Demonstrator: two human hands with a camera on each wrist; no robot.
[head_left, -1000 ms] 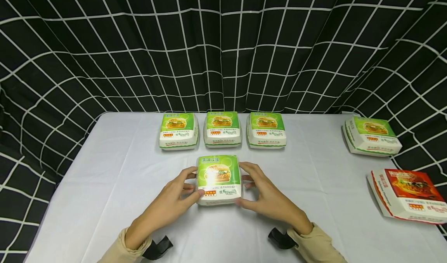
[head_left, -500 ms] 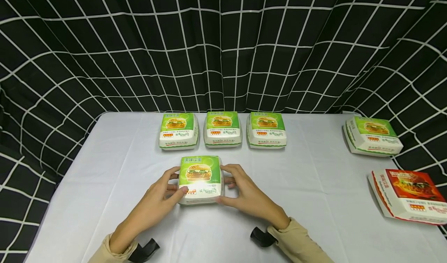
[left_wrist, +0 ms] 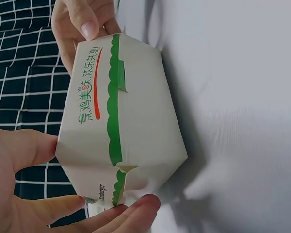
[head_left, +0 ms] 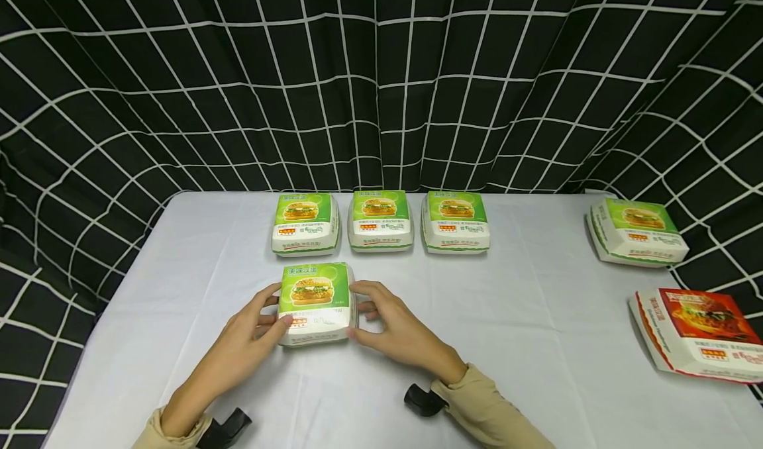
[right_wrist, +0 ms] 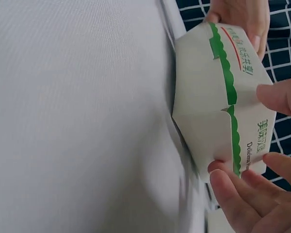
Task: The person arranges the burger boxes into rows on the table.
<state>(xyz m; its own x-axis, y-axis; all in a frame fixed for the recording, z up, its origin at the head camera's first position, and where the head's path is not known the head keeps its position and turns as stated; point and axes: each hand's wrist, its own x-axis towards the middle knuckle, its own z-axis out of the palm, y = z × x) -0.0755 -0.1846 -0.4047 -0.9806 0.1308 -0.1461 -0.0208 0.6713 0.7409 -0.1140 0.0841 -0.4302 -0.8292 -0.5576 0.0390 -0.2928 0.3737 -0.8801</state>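
A green-and-white burger box (head_left: 316, 300) with a burger picture on its lid is held between both hands at the left of the middle, low over the white tablecloth. My left hand (head_left: 241, 336) grips its left side, thumb at the near left corner of the lid. On the opposite side, my right hand (head_left: 402, 333) holds it with the thumb near the front corner and fingers along the side. In the left wrist view, the closed box (left_wrist: 136, 102) shows a green scalloped lid edge and a shadow beneath. The right wrist view shows right fingertips (right_wrist: 223, 187) against the box's side.
Behind stand three similar green burger boxes in a row: left (head_left: 304, 224), middle (head_left: 379, 220) and right (head_left: 456, 222). Another green box (head_left: 636, 232) sits at the far right, with a red burger box (head_left: 700, 333) nearer. A black gridded curtain (head_left: 381, 85) borders the table.
Both hands have carried the held burger box leftward, from below the middle box of the row to below the left one. The other boxes stay in place.
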